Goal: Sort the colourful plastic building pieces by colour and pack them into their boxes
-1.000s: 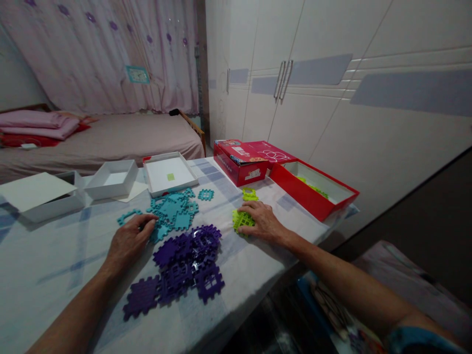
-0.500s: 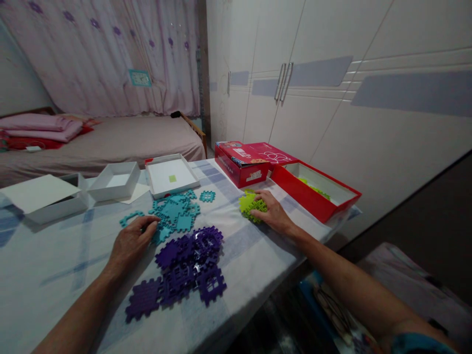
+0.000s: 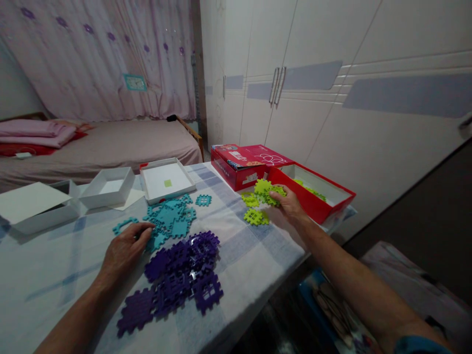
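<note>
My right hand point(image 3: 289, 202) grips a bunch of lime-green interlocking tiles point(image 3: 266, 191), lifted a little above the cloth in front of the red tray. Two more groups of lime-green tiles, one open-framed point(image 3: 254, 217) and one partly behind the bunch point(image 3: 250, 199), lie on the table below. My left hand point(image 3: 127, 246) rests at the left edge of a teal tile pile point(image 3: 169, 219); its fingers are loosely bent, thumb apart, with nothing visible in them. Nearer to me spreads a heap of dark purple tiles point(image 3: 177, 275).
A red box tray point(image 3: 324, 209) at the right contains more green tiles. Beside it stands a closed red box point(image 3: 236, 174). White boxes point(image 3: 108, 189) and a white lid point(image 3: 167, 179) line the back left. The table's right edge runs below my right forearm.
My right hand has raised part of the green tile stack and shifted it toward the red tray, leaving some tiles on the cloth. My left hand stays by the teal pile.
</note>
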{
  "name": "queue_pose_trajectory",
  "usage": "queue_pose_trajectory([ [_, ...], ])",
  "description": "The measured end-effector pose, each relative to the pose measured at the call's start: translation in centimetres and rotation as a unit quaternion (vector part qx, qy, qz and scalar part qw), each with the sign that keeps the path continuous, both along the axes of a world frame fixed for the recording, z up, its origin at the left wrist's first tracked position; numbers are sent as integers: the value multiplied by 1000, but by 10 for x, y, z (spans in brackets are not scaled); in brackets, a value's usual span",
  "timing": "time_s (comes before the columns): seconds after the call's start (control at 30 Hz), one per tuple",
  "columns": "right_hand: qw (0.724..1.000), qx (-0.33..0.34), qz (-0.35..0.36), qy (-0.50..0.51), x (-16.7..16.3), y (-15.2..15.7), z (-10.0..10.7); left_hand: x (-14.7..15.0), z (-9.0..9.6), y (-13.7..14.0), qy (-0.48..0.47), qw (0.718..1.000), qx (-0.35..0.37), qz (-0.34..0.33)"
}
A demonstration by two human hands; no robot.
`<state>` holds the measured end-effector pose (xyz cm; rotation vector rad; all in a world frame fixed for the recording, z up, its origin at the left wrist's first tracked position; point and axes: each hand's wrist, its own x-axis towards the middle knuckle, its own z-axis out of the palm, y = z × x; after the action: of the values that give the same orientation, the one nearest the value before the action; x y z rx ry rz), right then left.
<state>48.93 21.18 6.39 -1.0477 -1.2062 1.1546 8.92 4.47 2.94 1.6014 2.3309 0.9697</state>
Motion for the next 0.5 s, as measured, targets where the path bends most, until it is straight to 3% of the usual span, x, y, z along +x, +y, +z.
queue_pose_trajectory([
  [0.17, 983, 114, -142, -13, 44, 41, 51, -1, 0, 0, 5, 1000, -7, 3],
  [0.27, 962, 103, -243, -74, 75, 67, 70, 0, 0, 0, 9, 1000, -14, 4],
  [0.4, 938, 23, -279, -202, 101, 87, 73, 1, 0, 0, 9, 1000, -13, 2],
  [0.5, 914, 31, -319, -249, 98, 83, 66, 2, 1, 0, 11, 1000, -13, 4],
])
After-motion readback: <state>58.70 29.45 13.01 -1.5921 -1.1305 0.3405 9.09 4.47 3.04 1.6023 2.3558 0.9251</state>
